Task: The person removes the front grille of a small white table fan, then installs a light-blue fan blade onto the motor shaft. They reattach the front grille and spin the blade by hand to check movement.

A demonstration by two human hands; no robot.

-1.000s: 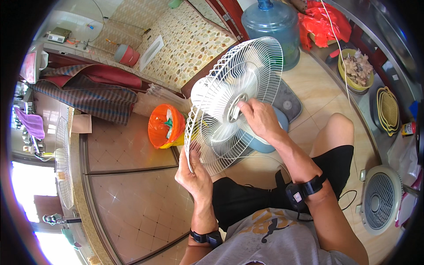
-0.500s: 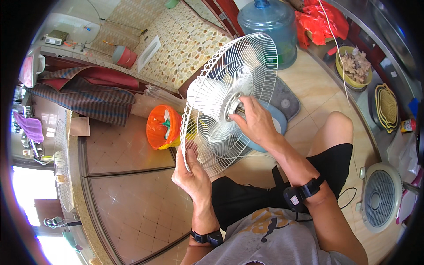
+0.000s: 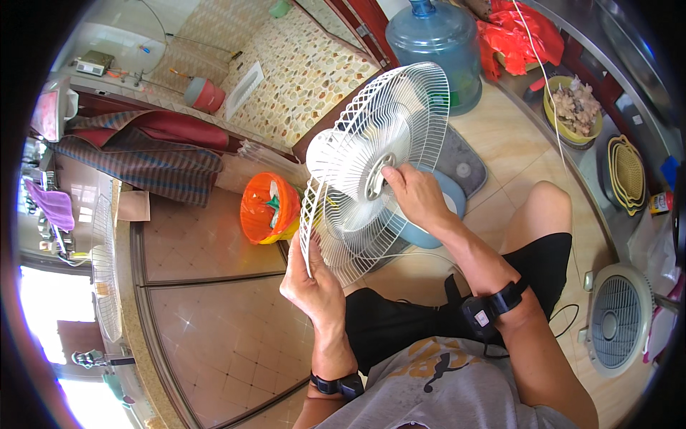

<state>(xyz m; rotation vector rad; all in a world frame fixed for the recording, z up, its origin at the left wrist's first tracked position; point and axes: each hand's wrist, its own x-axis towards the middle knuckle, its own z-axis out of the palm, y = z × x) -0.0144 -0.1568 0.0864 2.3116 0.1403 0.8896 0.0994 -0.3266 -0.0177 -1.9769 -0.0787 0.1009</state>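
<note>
A white wire fan guard [image 3: 401, 136] stands tilted in front of me, with the fan's white motor housing [image 3: 323, 151] behind it. My left hand [image 3: 313, 286] grips the guard's lower left rim, thumb on the near side. At the round hub [image 3: 379, 179] in the guard's middle is my right hand [image 3: 416, 196], its thumb and fingers drawn together. What they pinch is hidden behind the fingers. No blades show on the hub. Below the guard, the fan's blue-grey base [image 3: 450, 196] rests on the floor.
An orange-lined bin [image 3: 266, 211] stands left of the fan. Beyond it are a large blue water bottle [image 3: 434, 50] and a dark flat scale [image 3: 466, 164]. A box fan [image 3: 616, 322] stands at right, and another wire guard [image 3: 106, 272] leans at the left counter.
My right fingers have shifted off the white ring at the hub and curled in closer. The guard has tipped slightly and moved a little right, my left hand still on its rim.
</note>
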